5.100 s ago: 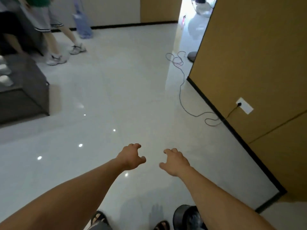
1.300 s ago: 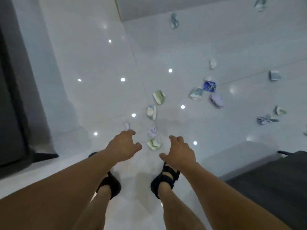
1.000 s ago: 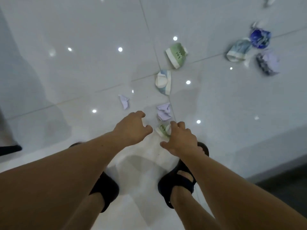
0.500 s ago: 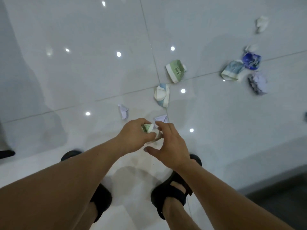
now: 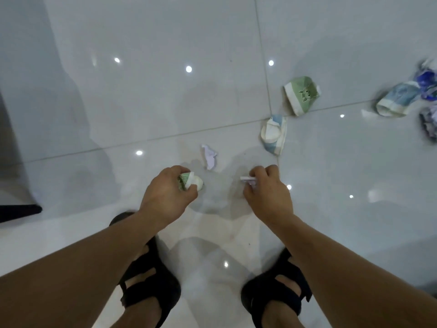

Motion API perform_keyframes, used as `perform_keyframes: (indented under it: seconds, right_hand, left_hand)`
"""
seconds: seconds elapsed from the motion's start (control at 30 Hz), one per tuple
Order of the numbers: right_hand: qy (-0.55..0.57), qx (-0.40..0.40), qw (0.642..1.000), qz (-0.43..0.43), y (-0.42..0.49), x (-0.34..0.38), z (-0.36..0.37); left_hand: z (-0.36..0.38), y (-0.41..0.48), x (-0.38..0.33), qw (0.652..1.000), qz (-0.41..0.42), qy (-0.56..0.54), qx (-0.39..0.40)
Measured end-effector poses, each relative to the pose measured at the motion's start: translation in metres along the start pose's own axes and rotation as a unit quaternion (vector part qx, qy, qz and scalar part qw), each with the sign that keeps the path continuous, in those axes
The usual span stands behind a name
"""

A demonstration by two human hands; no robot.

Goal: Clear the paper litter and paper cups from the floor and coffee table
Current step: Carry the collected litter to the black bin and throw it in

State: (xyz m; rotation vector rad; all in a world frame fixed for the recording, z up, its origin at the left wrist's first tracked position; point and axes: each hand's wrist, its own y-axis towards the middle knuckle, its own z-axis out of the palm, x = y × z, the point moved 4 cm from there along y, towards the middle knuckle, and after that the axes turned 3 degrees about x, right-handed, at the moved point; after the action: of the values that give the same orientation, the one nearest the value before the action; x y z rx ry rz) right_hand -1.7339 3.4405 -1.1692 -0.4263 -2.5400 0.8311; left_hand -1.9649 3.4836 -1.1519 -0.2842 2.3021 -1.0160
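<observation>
My left hand grips a crushed green paper cup just above the glossy white floor. My right hand pinches a pale lilac scrap of paper. Between and beyond the hands lies another crumpled lilac paper. Farther on lie a crushed blue-and-white cup, a green cup and, at the right edge, a blue cup beside blue and purple paper wads.
My feet in black sandals stand on the tiles right below the hands. A dark furniture base reaches in from the left edge. Ceiling lights glint off the floor tiles.
My hands have parted: the left one carried the green cup leftward, while the right one picked up the lilac paper scrap from the floor. The view dipped closer to the floor.
</observation>
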Motion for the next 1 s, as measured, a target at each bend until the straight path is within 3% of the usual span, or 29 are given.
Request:
perform_keyframes:
  seconds: [0.2,0.37,0.57,0.77,1.0]
  right_hand:
    - [0.007,-0.018,0.993,-0.118,0.021,0.098,-0.018]
    - [-0.127,0.06,0.985,-0.101,0.048,0.119,0.014]
    - [-0.121,0.094,0.986,-0.067,0.044,0.101,0.025]
    - [-0.105,0.107,0.986,-0.07,-0.013,0.106,-0.055]
    - [-0.112,0.087,0.988,-0.062,-0.116,0.128,-0.232]
  left_hand:
    - [-0.035,-0.004,-0.001,1.0,-0.004,-0.01,-0.022]
    - [-0.053,0.003,0.018,0.999,-0.013,-0.01,-0.04]
    - [-0.053,-0.008,0.035,0.999,-0.028,-0.021,-0.022]
    - [-0.083,-0.051,-0.023,1.0,0.005,0.008,0.012]
    - [-0.178,-0.145,-0.168,0.993,0.083,0.082,0.011]
